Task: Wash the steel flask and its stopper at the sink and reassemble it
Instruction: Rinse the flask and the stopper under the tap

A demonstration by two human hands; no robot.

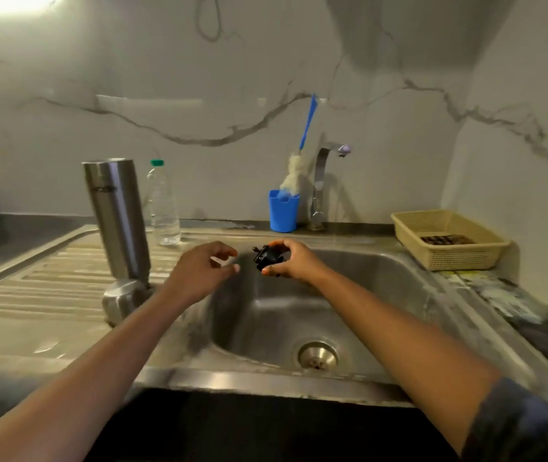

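Our right fingers point(280, 243) pinch the black stopper point(267, 258) above the sink point(382, 281); our left fingers point(225, 251) hang loosely curled, holding nothing, just beside it. We see the steel flask point(116, 215) upright on the drainboard point(49, 271).

Sink station: positions of items.
Flask point(117, 218) upright on drainboard point(49, 271), left of basin point(382, 288); cup point(122, 300) before it, bottle point(163, 208) behind-right. Brush point(294, 175) in holder point(283, 211) behind basin, tap point(321, 181) beside it at right. Basket point(446, 240) on bench point(516, 305), right. Stopper point(267, 258) over basin.
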